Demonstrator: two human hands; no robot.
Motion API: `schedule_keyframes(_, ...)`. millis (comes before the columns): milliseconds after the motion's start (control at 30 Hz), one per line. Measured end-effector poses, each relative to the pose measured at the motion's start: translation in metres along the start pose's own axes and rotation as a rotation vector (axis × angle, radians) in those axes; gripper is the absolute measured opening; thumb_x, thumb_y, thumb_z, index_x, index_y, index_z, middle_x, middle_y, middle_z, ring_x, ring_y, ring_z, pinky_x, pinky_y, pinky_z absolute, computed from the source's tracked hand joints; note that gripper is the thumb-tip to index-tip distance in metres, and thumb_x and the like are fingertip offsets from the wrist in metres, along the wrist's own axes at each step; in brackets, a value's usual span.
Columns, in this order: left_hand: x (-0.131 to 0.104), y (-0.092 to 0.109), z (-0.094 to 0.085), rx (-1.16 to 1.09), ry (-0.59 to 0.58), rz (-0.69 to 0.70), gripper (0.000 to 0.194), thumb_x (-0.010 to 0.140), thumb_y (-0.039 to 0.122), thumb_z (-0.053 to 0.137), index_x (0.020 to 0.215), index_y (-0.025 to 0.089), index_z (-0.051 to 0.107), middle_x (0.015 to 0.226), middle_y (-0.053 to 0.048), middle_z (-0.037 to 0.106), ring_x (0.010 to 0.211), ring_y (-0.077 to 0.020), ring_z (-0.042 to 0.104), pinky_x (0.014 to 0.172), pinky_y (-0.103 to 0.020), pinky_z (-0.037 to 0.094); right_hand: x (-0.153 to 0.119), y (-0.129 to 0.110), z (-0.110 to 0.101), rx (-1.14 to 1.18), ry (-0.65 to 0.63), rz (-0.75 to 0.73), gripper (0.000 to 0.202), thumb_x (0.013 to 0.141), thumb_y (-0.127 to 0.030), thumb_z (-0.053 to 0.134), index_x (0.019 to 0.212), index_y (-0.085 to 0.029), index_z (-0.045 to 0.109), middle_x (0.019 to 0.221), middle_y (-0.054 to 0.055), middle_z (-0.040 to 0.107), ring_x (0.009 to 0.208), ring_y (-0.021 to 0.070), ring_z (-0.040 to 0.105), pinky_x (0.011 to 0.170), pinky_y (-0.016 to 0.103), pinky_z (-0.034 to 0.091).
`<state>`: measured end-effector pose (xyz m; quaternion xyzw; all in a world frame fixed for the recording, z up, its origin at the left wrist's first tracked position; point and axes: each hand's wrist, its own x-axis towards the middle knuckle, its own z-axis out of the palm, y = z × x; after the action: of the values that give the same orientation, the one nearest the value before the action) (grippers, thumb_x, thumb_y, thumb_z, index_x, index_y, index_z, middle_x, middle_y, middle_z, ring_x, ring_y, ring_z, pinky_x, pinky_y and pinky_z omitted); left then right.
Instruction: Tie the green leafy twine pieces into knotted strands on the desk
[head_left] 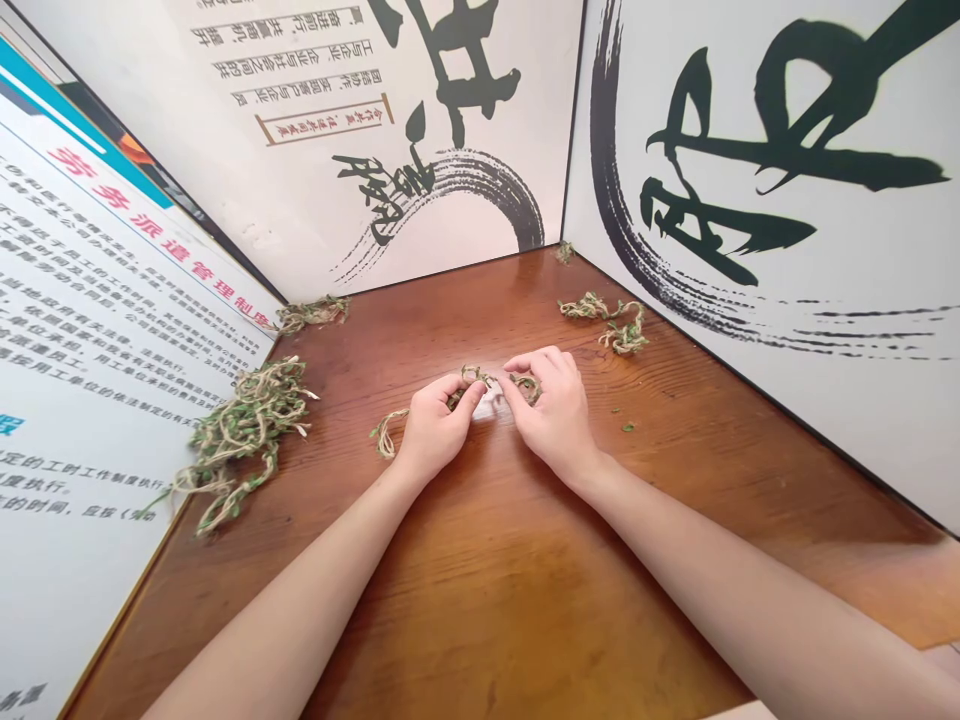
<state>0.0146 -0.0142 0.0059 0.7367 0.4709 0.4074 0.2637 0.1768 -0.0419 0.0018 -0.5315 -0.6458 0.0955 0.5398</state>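
Between my two hands, just above the wooden table, runs a length of leafy twine (475, 374), tan cord with small green leaves. My left hand (439, 425) is closed on it, thumb against the fingers, and a loose looped end trails out to the left onto the table. Thumb and fingers of my right hand (553, 410) pinch the same twine, with a coil of it showing under the fingers. The exact grip points are partly hidden by the fingers.
A large heap of leafy twine (251, 425) lies at the left, with a smaller bunch (313, 313) behind it. More twine pieces (619, 325) lie at the right rear, and a tuft (565, 252) sits in the corner. Printed panels (480, 215) border the wooden table (480, 600).
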Motion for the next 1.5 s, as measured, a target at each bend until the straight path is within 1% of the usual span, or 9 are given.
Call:
schedule_keyframes(167,-0.001,-0.004,0.001,0.057,0.060,0.024,0.026,0.092,0.035,0.060,0.085,0.013,0.071,0.078,-0.002,0.066,0.069,-0.0115,0.053,0.067,-0.025,0.041,0.000,0.002,0.002,0.149,-0.118,0.034,0.011,0.086,-0.014,0.059,0.087,-0.014,0.070,0.084,0.004,0.069,0.073,0.0144,0.060,0.072,0.028,0.046)
schedule_keyframes(267,-0.002,-0.007,0.002,0.080,0.044,0.110,0.022,0.093,0.032,0.060,0.091,0.014,0.072,0.082,-0.003,0.067,0.074,-0.0122,0.056,0.071,-0.026,0.042,0.000,0.005,0.006,0.173,-0.145,0.060,0.015,0.087,-0.015,0.058,0.091,-0.014,0.073,0.087,0.004,0.071,0.074,0.0141,0.062,0.071,0.027,0.046)
schedule_keyframes(400,-0.003,-0.007,0.002,0.156,0.021,0.224,0.019,0.095,0.028,0.059,0.090,0.015,0.073,0.071,-0.001,0.058,0.066,-0.0110,0.050,0.063,-0.025,0.039,0.000,0.006,0.008,0.153,-0.156,0.039,0.018,0.089,-0.016,0.055,0.092,-0.014,0.073,0.087,0.005,0.070,0.078,0.0148,0.062,0.073,0.027,0.046)
schedule_keyframes(667,-0.004,-0.009,0.003,0.193,0.000,0.306,0.015,0.091,0.013,0.057,0.085,0.015,0.071,0.067,0.000,0.049,0.064,-0.0096,0.047,0.060,-0.022,0.037,0.000,0.007,0.009,0.223,-0.221,0.093,0.017,0.084,-0.019,0.061,0.095,-0.013,0.072,0.086,0.005,0.067,0.077,0.0138,0.058,0.072,0.027,0.045)
schedule_keyframes(900,-0.005,-0.009,0.004,0.224,-0.026,0.320,0.019,0.094,0.022,0.058,0.086,0.017,0.074,0.066,0.000,0.046,0.062,-0.0094,0.045,0.059,-0.022,0.036,0.004,0.009,0.010,0.523,-0.302,0.383,0.019,0.080,-0.029,0.063,0.089,-0.014,0.070,0.063,-0.001,0.055,0.057,0.0099,0.047,0.056,0.024,0.038)
schedule_keyframes(1000,-0.005,-0.008,0.004,0.204,-0.014,0.286,0.018,0.093,0.021,0.059,0.092,0.019,0.076,0.066,0.000,0.049,0.062,-0.0095,0.047,0.060,-0.022,0.038,0.005,0.000,0.007,0.714,-0.357,0.590,0.023,0.078,-0.035,0.065,0.090,-0.015,0.064,0.056,-0.004,0.051,0.048,0.0087,0.043,0.046,0.022,0.031)
schedule_keyframes(1100,-0.004,-0.008,0.003,0.189,-0.010,0.251,0.019,0.093,0.023,0.060,0.097,0.021,0.078,0.065,0.000,0.049,0.061,-0.0094,0.047,0.060,-0.022,0.038,0.006,-0.009,0.003,0.875,-0.406,0.794,0.026,0.077,-0.036,0.066,0.091,-0.017,0.057,0.057,-0.004,0.054,0.045,0.0086,0.045,0.043,0.020,0.032)
schedule_keyframes(1300,-0.006,-0.010,0.004,0.251,0.035,0.273,0.020,0.094,0.026,0.059,0.090,0.019,0.077,0.067,0.000,0.050,0.062,-0.0087,0.047,0.061,-0.022,0.037,0.008,-0.014,0.003,1.095,-0.368,0.977,0.018,0.079,-0.025,0.067,0.088,-0.014,0.055,0.062,-0.001,0.059,0.052,0.0072,0.052,0.047,0.016,0.038)
schedule_keyframes(1500,-0.010,-0.011,0.004,0.448,0.098,0.416,0.024,0.096,0.022,0.055,0.081,0.016,0.072,0.068,0.000,0.047,0.059,-0.0076,0.041,0.055,-0.021,0.031,0.012,-0.015,0.000,1.171,-0.348,1.131,0.003,0.085,-0.012,0.062,0.083,-0.010,0.059,0.064,0.003,0.060,0.052,0.0077,0.054,0.043,0.015,0.038)
